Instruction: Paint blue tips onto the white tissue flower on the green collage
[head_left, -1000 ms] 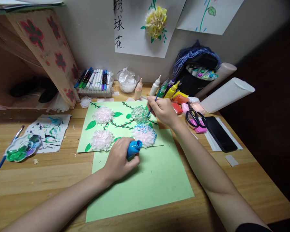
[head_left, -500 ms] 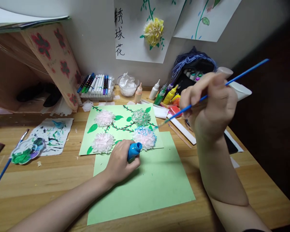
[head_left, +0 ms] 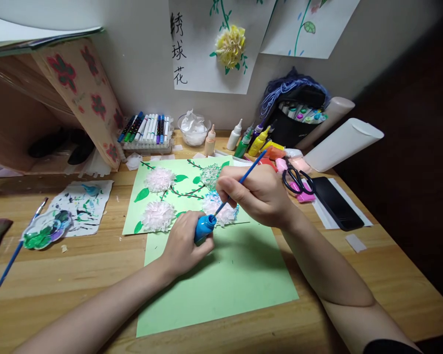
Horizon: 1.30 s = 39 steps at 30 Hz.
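My left hand [head_left: 186, 241] is closed around an uncapped blue paint bottle [head_left: 204, 228], its mouth tilted toward the right. Between the fingers of my right hand [head_left: 256, 194] is a thin blue paintbrush [head_left: 248, 172], its tip down at the bottle's mouth. Beneath lies a pale green sheet [head_left: 217, 285], overlapped by a decorated sheet [head_left: 133, 216] with painted branches and leaves. On it are pinkish-white tissue flowers [head_left: 158, 216], a green-dabbed flower [head_left: 209, 177] and a flower with blue edges [head_left: 221, 209], the last two partly hidden by my right hand.
At left are a paint palette [head_left: 46, 231], another brush [head_left: 9, 265] and a stained tissue [head_left: 86, 209]. Along the back stand markers [head_left: 147, 128], a bowl [head_left: 194, 130] and paint bottles [head_left: 241, 145]. Scissors [head_left: 297, 179], a phone [head_left: 335, 204] and a white bottle [head_left: 345, 145] are at right.
My right hand has come down and left with the paintbrush, bringing its tip to the blue bottle's mouth. The scissors and phone now show fully. My left hand keeps its hold.
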Tool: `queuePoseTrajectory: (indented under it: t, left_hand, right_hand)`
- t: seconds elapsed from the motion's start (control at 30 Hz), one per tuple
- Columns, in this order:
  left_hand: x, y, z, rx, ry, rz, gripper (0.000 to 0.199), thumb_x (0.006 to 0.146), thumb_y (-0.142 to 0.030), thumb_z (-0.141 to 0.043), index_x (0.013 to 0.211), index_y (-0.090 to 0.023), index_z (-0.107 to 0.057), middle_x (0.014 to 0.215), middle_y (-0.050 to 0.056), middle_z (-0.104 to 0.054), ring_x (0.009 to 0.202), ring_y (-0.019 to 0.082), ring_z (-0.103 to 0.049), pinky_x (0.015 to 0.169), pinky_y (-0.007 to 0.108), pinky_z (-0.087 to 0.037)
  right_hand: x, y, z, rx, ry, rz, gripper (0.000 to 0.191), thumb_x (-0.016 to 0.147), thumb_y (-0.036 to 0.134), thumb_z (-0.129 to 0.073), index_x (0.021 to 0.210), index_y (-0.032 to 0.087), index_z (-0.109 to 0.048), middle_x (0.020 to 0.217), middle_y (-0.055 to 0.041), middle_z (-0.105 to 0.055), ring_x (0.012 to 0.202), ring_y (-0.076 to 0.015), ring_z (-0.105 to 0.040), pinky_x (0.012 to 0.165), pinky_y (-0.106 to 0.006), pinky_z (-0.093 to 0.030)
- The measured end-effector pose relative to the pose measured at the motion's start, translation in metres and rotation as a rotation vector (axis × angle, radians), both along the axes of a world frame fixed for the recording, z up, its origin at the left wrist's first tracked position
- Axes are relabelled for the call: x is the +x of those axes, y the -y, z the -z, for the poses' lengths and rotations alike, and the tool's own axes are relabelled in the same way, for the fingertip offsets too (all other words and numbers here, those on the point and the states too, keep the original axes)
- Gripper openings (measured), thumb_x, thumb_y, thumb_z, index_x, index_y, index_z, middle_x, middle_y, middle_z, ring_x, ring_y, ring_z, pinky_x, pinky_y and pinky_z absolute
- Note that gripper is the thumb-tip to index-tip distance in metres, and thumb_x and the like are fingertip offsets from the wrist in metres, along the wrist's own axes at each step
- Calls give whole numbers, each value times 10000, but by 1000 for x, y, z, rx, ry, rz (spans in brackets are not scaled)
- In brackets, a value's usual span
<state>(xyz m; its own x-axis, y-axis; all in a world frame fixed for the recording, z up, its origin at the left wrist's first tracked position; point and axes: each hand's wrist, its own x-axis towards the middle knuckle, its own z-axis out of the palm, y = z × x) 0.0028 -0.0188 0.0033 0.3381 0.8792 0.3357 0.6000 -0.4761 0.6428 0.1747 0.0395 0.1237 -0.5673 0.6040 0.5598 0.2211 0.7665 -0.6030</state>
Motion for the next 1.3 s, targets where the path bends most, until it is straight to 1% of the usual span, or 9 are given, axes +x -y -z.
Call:
queuePoseTrajectory:
  t: [0.2,0.37,0.57,0.8,0.97,1.1,1.17,1.23,1.3]
  left_hand:
    - [0,0,0,-6,-11,1,188,780,-197,-502,967,-199,-488,873,49,-613,795,212,-570,691,336,-449]
    - [-1,0,1,3,-6,2,194,779,-188,-503,972,-195,-487,880,52,-615,812,214,-573,698,334,-450]
    - [-1,0,1,13,4,6,198,779,-188,-507,976,-188,-495,879,54,-617,808,215,-576,692,332,-452]
    - [0,-1,0,-6,-1,2,192,772,-196,-505,963,-192,-502,878,55,-625,799,214,-574,692,337,-453]
    - [-1,-1,1,-10,11,2,186,770,-198,-502,955,-192,-505,864,53,-623,789,213,-573,687,337,-455]
    - [-1,-1,1,-6,8,-2,198,767,-202,-507,964,-190,-507,873,56,-623,792,213,-570,694,342,-456]
    - [0,-1,1,8,7,1,192,770,-199,-507,962,-191,-503,871,55,-622,792,212,-572,691,337,-453]
    - [0,-1,1,20,8,8,185,771,-194,-507,956,-193,-500,864,53,-621,791,211,-576,682,330,-448]
    - [0,-1,1,21,9,9,186,772,-194,-506,958,-195,-499,861,52,-619,785,210,-575,675,326,-446]
  right_hand:
    - [2,0,2,-21,-41,23,408,990,333,-370,632,188,-501,545,32,-489,505,-69,-462,530,-227,-370]
    - [2,0,3,-11,14,10,427,991,341,-369,609,189,-484,540,34,-467,500,-70,-435,518,-234,-341]
    - [6,-1,2,-12,-1,26,427,995,365,-350,633,195,-499,581,21,-494,529,-80,-460,553,-238,-365]
    - [17,-4,-6,-115,68,-27,365,979,365,-410,687,184,-534,629,16,-516,541,-75,-492,533,-231,-390]
    - [23,-4,-9,-188,-33,8,274,965,349,-448,758,196,-543,701,5,-545,554,-81,-522,510,-233,-417]
    - [25,-6,-10,-201,51,-23,300,963,353,-452,727,197,-554,684,4,-539,565,-85,-526,518,-233,-431]
    - [26,-9,-9,-203,-22,13,326,966,352,-448,700,195,-552,676,3,-530,566,-82,-520,511,-231,-423]
    - [27,-12,-7,-198,-174,90,337,970,345,-440,687,196,-547,674,2,-524,558,-81,-510,495,-235,-406]
    - [29,-17,-5,-199,-241,164,329,966,349,-449,693,196,-550,676,3,-528,555,-82,-513,498,-240,-406]
